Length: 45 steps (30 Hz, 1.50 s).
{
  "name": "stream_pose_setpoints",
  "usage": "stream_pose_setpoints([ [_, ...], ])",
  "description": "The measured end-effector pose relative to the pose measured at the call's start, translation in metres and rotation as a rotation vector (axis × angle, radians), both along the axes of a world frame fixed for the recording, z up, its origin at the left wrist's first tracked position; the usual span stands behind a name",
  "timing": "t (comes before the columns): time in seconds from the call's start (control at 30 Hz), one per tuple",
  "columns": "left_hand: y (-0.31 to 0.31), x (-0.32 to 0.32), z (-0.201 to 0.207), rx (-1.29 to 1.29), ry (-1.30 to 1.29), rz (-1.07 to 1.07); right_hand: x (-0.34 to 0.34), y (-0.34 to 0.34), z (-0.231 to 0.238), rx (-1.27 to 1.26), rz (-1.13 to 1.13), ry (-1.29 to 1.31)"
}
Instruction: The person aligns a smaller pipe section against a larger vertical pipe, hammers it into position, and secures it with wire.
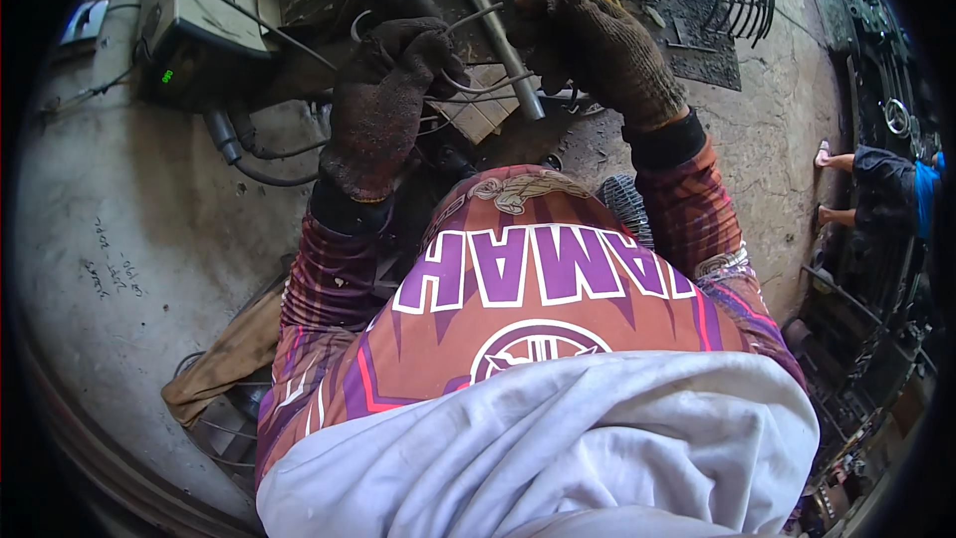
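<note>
While the welding machine [204, 20] sits far left, the gloved left hand [388, 90] looks closed on thin bent rods [488, 90] reaching past the hammer [502, 40] toward the gloved right hand [607, 50], whose grip I can't tell; likely positioning, calling for steady alignment.

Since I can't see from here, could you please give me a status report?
Left hand: gloved, closed on bent metal rods. Right hand: gloved, hold unclear. Hammer between the hands in view, possibly in the way.
</note>
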<state>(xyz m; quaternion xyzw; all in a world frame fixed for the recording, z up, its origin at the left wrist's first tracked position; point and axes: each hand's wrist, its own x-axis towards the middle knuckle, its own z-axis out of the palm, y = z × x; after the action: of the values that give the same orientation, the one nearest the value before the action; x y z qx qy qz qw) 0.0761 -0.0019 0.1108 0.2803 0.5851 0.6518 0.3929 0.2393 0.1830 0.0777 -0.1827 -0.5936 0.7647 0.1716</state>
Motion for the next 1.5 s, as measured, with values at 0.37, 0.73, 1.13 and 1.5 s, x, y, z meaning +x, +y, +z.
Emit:
stream_pose_setpoints([
  [0.37, 0.05, -0.002, 0.027, -0.083, 0.089, -0.414, 0.035, 0.014, 0.033, 0.109, 0.196, -0.266],
  [0.73, 0.081, 0.005, 0.029, -0.125, 0.071, -0.334, 0.052, 0.008, 0.008, 0.176, 0.033, 0.133],
  [1.13, 0.055, 0.01, 0.012, 0.103, -0.242, -0.461, 0.057, -0.001, 0.024, -0.102, -0.184, 0.131],
  [1.5, 0.048, 0.033, 0.033, -0.092, -0.109, -0.288, 0.058, 0.003, 0.021, -0.172, -0.103, 0.159],
])
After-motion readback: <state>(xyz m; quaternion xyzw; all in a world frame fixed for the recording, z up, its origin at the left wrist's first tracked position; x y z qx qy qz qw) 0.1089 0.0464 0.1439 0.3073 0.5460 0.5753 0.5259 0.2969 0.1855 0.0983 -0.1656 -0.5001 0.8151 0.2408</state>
